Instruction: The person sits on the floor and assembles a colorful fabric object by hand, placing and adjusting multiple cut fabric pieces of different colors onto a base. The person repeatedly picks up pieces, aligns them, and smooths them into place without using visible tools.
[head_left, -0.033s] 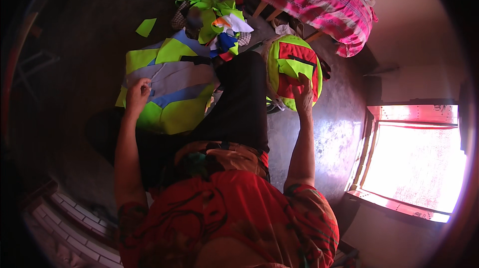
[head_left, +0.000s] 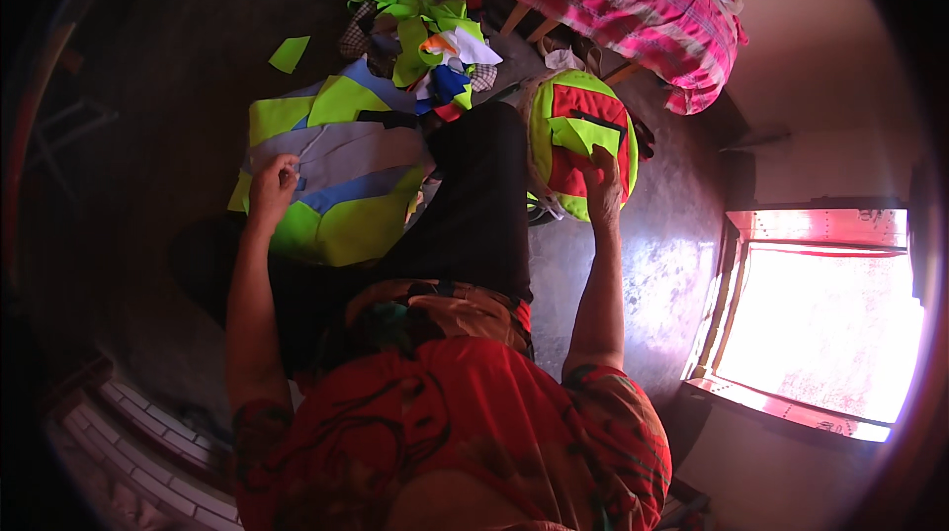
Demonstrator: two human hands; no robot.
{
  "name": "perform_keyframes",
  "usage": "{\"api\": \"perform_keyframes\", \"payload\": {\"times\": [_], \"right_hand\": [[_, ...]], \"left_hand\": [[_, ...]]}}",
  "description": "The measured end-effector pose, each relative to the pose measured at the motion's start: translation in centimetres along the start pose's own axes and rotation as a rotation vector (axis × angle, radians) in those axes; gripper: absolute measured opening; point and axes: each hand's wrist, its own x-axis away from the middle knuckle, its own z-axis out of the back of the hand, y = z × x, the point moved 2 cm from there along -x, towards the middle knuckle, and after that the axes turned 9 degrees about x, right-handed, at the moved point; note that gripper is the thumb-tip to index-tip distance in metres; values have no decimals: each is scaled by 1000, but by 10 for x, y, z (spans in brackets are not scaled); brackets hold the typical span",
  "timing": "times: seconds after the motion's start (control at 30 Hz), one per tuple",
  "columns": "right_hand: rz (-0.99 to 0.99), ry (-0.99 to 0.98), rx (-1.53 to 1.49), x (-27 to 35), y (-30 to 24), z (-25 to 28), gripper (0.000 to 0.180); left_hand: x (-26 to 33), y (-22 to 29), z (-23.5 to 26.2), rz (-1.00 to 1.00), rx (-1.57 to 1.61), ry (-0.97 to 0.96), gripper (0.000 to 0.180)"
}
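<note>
A patchwork cloth (head_left: 361, 185) of grey, blue and lime-green pieces lies across my lap and left leg. Over its left part is my left hand (head_left: 273, 185), fingers curled together in a pinch; what they hold is too small to make out. A thin pale line runs over the grey cloth beside those fingers. On my right stands a round lime-and-red bundle (head_left: 568, 175), with a dark strip on top. My right hand (head_left: 603, 183) is at its right side, fingers closed on the edge of a lime fabric piece (head_left: 576, 133) lying there.
Beyond my knees is a heap of fabric scraps (head_left: 425, 42) in lime, white, blue and checks. A loose lime scrap (head_left: 289, 54) lies on the dark floor. A pink plaid cloth (head_left: 643, 22) hangs from furniture at the far right, near a bright window (head_left: 820, 323).
</note>
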Motion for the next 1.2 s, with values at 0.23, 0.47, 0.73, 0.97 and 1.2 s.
{"api": "perform_keyframes", "payload": {"times": [0.23, 0.47, 0.73, 0.97, 1.2], "right_hand": [[-150, -72, 203, -18, -22, 1, 37], [-309, -79, -41, -23, 16, -9, 27], [-97, 332, -212, -63, -10, 48, 16], [16, 224, -575, -69, -99, 31, 16], [237, -563, -661, -2, -204, -100, 15]], "left_hand": [[0, -1, 3, 30, -8, -14, 27], [0, 8, 1, 27, -9, -13, 26], [-1, 11, 1, 72, -32, -35, 26], [0, 9, 8, 61, -39, 30, 27], [4, 75, 23, 264, 602, -100, 47]]}}
